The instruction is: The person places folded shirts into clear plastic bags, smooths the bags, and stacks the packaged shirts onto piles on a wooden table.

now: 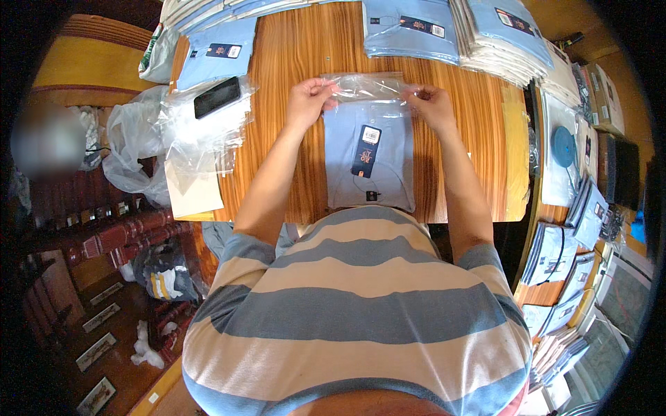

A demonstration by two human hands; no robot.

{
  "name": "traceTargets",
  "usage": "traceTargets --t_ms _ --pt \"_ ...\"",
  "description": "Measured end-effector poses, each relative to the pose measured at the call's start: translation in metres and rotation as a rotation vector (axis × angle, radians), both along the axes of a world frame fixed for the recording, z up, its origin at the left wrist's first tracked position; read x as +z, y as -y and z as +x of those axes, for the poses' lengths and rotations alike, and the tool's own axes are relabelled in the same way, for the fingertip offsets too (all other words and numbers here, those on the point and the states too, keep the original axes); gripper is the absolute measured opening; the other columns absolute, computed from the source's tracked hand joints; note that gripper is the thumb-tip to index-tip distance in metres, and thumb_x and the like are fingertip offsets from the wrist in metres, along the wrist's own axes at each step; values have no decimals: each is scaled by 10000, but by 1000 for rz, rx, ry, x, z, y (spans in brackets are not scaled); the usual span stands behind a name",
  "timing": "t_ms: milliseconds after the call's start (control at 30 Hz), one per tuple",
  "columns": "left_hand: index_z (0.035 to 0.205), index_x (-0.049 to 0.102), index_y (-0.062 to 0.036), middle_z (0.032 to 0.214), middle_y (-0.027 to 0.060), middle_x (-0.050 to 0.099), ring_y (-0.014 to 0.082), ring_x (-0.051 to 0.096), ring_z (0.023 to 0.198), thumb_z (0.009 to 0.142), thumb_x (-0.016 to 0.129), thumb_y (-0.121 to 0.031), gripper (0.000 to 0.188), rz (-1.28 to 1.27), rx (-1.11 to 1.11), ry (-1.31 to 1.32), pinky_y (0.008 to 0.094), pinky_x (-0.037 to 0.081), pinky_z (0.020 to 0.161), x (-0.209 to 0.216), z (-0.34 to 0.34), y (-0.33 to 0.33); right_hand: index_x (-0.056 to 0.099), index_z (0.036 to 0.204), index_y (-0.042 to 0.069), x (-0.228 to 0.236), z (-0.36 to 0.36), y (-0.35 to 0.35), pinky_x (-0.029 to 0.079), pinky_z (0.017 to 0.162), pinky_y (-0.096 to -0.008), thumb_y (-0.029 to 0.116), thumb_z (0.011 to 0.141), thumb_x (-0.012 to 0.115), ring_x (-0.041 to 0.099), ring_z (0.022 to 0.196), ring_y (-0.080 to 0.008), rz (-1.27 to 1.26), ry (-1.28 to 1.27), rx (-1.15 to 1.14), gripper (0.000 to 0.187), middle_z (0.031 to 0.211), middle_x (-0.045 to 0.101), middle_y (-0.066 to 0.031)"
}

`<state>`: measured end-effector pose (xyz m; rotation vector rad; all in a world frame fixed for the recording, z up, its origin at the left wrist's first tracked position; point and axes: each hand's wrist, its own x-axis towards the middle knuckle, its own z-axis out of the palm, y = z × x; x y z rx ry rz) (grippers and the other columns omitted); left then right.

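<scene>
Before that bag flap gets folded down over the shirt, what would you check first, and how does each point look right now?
1. Left hand grips the flap corner: ok.
2. Right hand grips the other corner: ok.
3. Shirt lies flat and square inside the bag: ok.
4. Tag faces up on the shirt: ok.
5. Table beyond the flap is bare wood: ok.
6. Flap's sticky strip exposed: cannot tell.
</scene>
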<state>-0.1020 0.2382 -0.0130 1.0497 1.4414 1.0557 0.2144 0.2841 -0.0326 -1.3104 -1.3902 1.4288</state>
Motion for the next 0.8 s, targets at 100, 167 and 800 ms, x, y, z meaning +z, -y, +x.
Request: traceTargets --t_ms 100,167,800 --pt "1130 673 50 1014 118 777 128 708 752 999 681 -102 201 58 103 68 256 584 636 -10 10 -17 765 933 1 -13 -3 -14 534 649 -283 219 843 873 651 721 -104 104 68 -56 259 816 740 -44" --pt "1109 690 48 990 108 781 124 710 752 1003 670 -100 183 -16 162 192 251 583 635 -10 17 -21 767 932 5 -24 -2 -20 546 663 -302 251 817 892 668 717 -126 159 95 -106 300 802 744 -53" --pt "1030 767 11 950 103 778 131 701 773 893 808 -102 183 -132 83 -136 266 573 615 -34 -15 11 739 967 35 -24 15 -4 531 571 -232 329 806 916 642 642 -86 -260 79 26 379 790 699 -12"
